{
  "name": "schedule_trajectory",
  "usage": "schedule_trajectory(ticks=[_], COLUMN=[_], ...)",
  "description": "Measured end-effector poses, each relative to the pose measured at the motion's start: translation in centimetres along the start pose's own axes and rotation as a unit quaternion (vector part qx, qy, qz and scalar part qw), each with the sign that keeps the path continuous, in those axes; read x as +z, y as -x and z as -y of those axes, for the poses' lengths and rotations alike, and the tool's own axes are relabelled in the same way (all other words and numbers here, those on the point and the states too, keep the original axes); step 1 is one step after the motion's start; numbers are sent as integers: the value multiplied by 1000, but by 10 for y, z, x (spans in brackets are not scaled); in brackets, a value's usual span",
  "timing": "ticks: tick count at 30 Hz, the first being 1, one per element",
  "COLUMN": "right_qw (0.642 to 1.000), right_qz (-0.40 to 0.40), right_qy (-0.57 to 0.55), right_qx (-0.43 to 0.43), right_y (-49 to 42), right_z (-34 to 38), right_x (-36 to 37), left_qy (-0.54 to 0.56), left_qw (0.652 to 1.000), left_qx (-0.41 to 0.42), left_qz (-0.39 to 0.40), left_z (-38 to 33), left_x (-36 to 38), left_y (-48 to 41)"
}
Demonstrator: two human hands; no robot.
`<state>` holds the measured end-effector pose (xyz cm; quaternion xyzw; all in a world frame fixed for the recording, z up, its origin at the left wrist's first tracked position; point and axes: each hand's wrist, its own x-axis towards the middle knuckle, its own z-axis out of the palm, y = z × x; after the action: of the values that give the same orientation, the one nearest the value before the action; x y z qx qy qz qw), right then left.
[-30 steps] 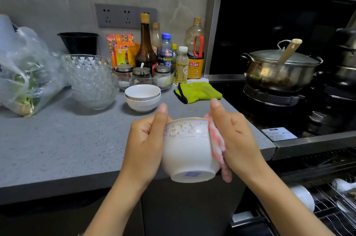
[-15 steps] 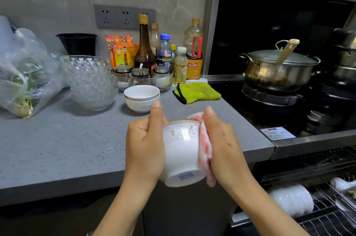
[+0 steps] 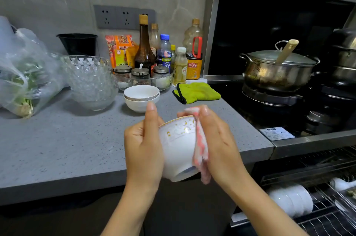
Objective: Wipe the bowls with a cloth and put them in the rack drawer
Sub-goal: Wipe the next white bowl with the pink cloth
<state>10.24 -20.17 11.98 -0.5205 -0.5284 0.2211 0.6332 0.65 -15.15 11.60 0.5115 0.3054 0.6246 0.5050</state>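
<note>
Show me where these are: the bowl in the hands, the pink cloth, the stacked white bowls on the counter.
held bowl (image 3: 178, 145): head view, on its outer wall.
pink cloth (image 3: 200, 147): head view, on the strip against the bowl.
stacked white bowls (image 3: 141, 92): head view, inside the top bowl.

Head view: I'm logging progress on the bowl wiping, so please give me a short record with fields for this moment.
left grip: holds the patterned bowl by its side
right grip: presses the pink cloth to the bowl's other side
bowl pose: tilted, base toward the camera
counter: two stacked white bowls not yet wiped
rack drawer: open, with racked bowls on edge inside
</note>
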Motion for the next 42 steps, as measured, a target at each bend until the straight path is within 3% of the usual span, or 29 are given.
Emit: schedule_trajectory(ticks=[4,8,13,17,22,25,28,32,35,37,39,42], right_qw=[996,998,999,994,997,998,998,995,937,905,918,965], right_qz=[-24,-13,39,57,62,41,31,-2,-39,-60,-52,-17], right_qy=[-28,-44,-7,90,36,-27,-59,63,282,345,313,190], right_qx=[87,53,21,-18,-27,-38,4,-71,-201,-242,-239,-178], right_y=[-1,-2,-2,-3,1,3,3,11,11,10,8,7], right_z=[7,2,10,13,5,-3,-7,-6,-8,-7,-6,-4], right_x=[-11,-15,-19,-16,-10,-10,-11,0,14,18,16,6], left_qy=[71,24,-79,-243,-235,-117,-2,20,-36,-72,-75,-37], left_qw=[995,993,977,927,943,985,999,1000,998,993,992,997], left_qx=[-67,-63,51,122,155,68,-14,-10,52,91,103,61], left_qz=[17,96,189,257,176,104,30,-11,-21,-9,12,-1], left_z=[-2,-3,-9,-2,-4,-4,1,8,8,6,6,5], left_x=[-8,-14,-15,-10,-7,-8,-7,-3,4,7,5,-2], left_y=[-2,-4,-9,-10,-2,0,0,1,3,6,8,6])
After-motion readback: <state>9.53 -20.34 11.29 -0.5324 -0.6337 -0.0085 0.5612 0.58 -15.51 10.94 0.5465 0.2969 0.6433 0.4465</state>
